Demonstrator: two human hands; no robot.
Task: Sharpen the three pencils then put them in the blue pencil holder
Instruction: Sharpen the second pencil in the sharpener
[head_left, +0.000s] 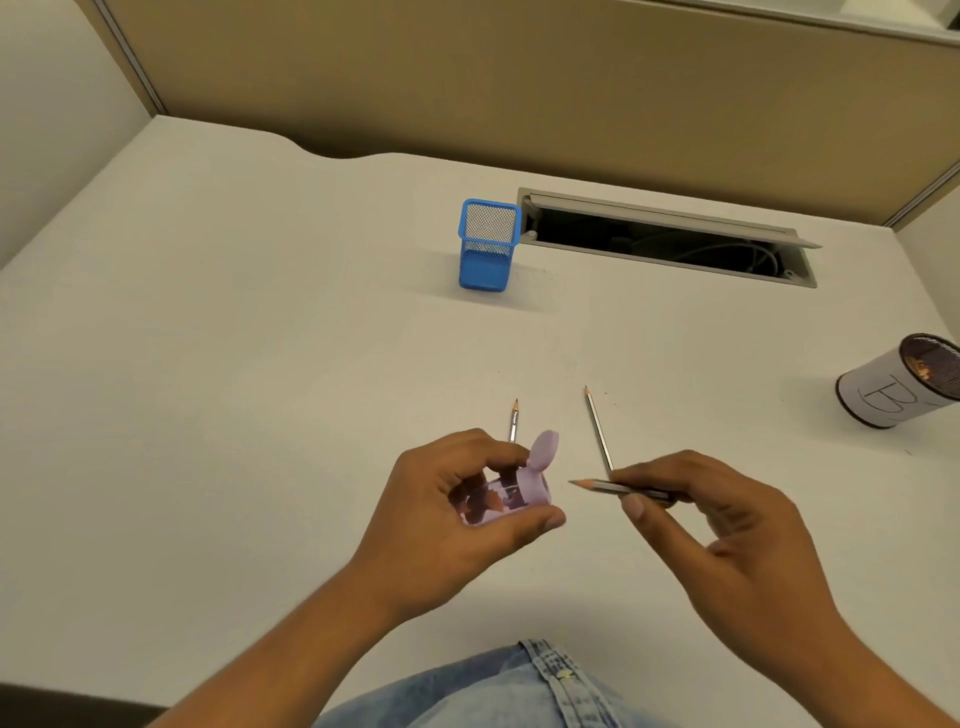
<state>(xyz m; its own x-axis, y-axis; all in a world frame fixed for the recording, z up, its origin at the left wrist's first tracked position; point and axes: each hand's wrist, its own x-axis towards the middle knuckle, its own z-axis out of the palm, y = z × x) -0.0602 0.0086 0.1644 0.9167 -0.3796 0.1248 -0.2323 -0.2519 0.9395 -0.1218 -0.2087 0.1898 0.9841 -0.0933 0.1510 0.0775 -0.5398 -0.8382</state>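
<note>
desk (260, 364); pencil (618, 487) between right fingers (635, 506)

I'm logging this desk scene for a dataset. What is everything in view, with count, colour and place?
pencils: 3, grey with sharpened tips; one on the desk by the left hand, one on the desk at centre, one held in the right hand
sharpener: 1, lilac with clear shavings chamber, lid flipped open, in the left hand
pencil holder: 1, blue mesh, far centre of desk, looks empty
cup: 1, dark mesh wrapped in white paper, right edge
cable slot: 1, grey, open, far right of the holder
desk: 1, white
left hand: 1, grips sharpener
right hand: 1, pinches pencil
</note>
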